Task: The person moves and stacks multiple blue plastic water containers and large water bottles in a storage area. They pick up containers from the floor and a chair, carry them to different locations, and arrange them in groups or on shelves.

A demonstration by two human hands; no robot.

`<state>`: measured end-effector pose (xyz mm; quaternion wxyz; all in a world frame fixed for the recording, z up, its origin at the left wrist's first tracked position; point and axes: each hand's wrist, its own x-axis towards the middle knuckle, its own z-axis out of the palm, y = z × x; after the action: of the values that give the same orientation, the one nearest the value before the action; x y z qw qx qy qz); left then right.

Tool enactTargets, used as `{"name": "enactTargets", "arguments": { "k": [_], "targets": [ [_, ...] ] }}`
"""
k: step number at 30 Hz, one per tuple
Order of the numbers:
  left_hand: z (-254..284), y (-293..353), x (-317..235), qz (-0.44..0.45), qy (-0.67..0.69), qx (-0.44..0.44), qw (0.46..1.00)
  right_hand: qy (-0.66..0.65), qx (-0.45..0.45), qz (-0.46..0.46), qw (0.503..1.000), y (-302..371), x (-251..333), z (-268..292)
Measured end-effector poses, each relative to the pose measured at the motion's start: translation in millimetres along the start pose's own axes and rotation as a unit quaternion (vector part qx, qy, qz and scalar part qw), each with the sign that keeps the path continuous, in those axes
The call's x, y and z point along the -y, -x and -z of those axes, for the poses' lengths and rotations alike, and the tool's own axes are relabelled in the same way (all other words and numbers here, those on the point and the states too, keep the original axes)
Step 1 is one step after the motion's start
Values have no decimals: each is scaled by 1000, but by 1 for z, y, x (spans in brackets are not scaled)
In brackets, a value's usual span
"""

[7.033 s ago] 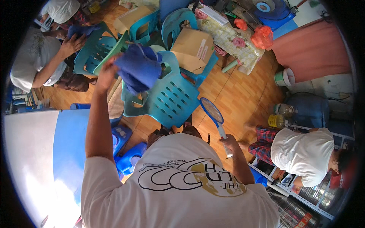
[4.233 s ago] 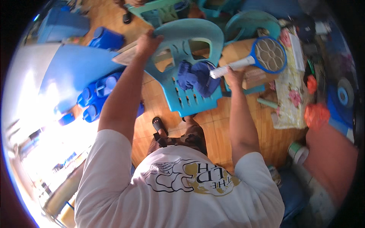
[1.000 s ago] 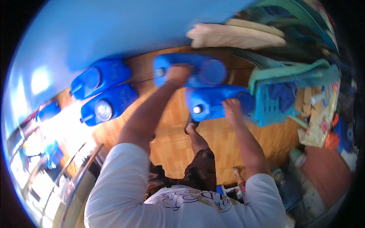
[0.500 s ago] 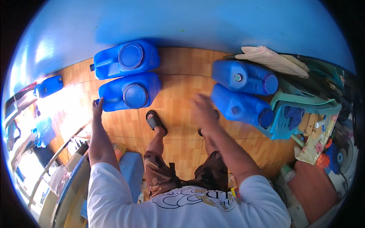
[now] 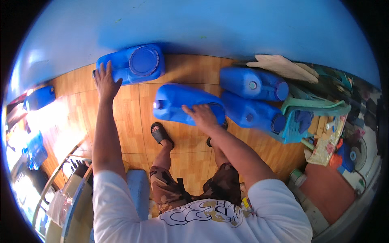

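Note:
My left hand is over the left end of a blue plastic jug by the wall, its fingers spread. That jug lies with its large round lid to the right. In the middle, a second blue jug lies in front of my feet, its small dark cap at the left end. My right hand rests on this jug beside its round lid, which it partly hides; the fingers look stretched out rather than wrapped round anything. The middle jug's right end meets or nearly meets two more blue jugs lying side by side.
A blue wall bounds the far side of the wood-patterned floor. Right of the jugs stands a teal plastic chair, with a folded pale cloth behind. A smaller blue container and a metal rack are at the left.
The nearer left jug has moved right and turned slightly, to the middle. My left hand has gone from its end to the farther jug, and my right hand has come onto the moved jug.

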<state>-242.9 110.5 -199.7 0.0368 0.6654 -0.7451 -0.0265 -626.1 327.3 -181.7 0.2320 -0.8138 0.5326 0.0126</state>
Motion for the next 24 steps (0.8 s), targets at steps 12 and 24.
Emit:
{"name": "enactTargets", "arguments": {
  "k": [12, 24],
  "targets": [
    [-28, -9, -244, 53, 0, 140, 989, 42, 81, -38, 995, 73, -67, 31],
    [124, 185, -151, 40, 453, 190, 870, 110, 269, -143, 946, 121, 1, 87]
  ]
}}
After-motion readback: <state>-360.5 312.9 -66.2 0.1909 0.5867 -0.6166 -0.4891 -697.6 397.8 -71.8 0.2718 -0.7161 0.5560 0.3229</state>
